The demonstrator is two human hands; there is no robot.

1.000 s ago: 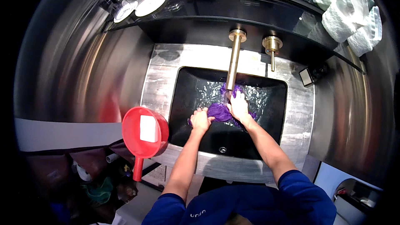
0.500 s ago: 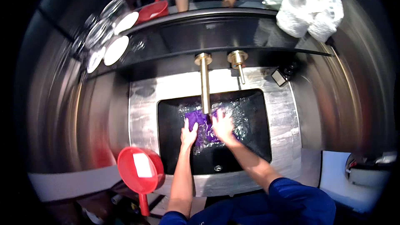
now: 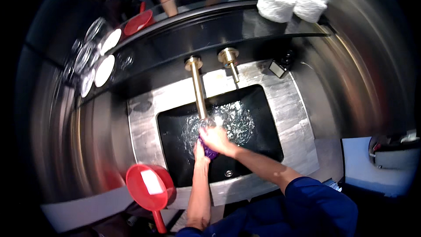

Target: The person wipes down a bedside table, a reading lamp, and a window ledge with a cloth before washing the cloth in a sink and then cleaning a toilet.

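Note:
A wet purple cloth [image 3: 210, 151] is bunched up between my hands, low over the black sink basin [image 3: 265, 145]. My left hand [image 3: 201, 152] grips it from the left side, its thumb side partly hidden. Over the top of the cloth, my right hand [image 3: 215, 139] is closed on it, somewhat blurred. Both hands are just below the mouth of the brass faucet spout [image 3: 198, 92], where water splashes around the fingers. Rippling water [image 3: 239, 120] glitters in the basin behind them.
A brass tap handle [image 3: 229, 57] sits right of the spout. Left of the basin is a red dipper [image 3: 137, 188] with a white label. Glasses and white dishes [image 3: 105, 70] stand on the left ledge, white bundles [image 3: 276, 4] on the right. A dark bottle [image 3: 280, 66] stands at the counter's back right.
The purple cloth was spread out in the water and is now gathered into a bunch. My hands have come together around it, closer to me. The view has tilted.

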